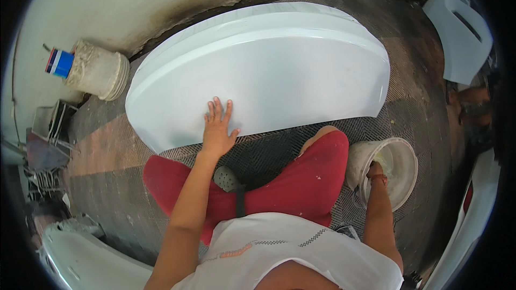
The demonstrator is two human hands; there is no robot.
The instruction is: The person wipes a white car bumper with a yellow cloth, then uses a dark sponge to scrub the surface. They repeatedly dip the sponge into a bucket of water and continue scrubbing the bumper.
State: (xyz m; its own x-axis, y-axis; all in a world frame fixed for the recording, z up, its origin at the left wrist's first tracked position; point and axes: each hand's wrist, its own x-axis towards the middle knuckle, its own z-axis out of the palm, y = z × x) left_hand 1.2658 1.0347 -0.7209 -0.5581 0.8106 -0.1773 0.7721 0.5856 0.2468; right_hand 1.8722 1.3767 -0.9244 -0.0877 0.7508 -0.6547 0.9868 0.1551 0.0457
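A large white car body panel point(301, 75), curved along its far edge, lies on the floor in front of my crossed legs. Near its front left part, my left hand point(216, 133) rests flat on the smooth surface, fingers spread and nothing in it. To my right stands a dirty whitish plastic bucket point(410, 174), its mouth tipped toward me. My right hand point(377, 170) reaches down inside it, into what looks like cloudy water. The fingers are hidden there, so whether they hold anything does not show.
Patterned matting point(414, 113) covers the floor. At the far left, a blue can point(63, 63) sits against a stained bucket point(102, 70) by the wall. Metal-framed chairs point(51, 139) stand on the left. More white panels are at lower left point(91, 260), far right point(459, 35) and right edge point(478, 198).
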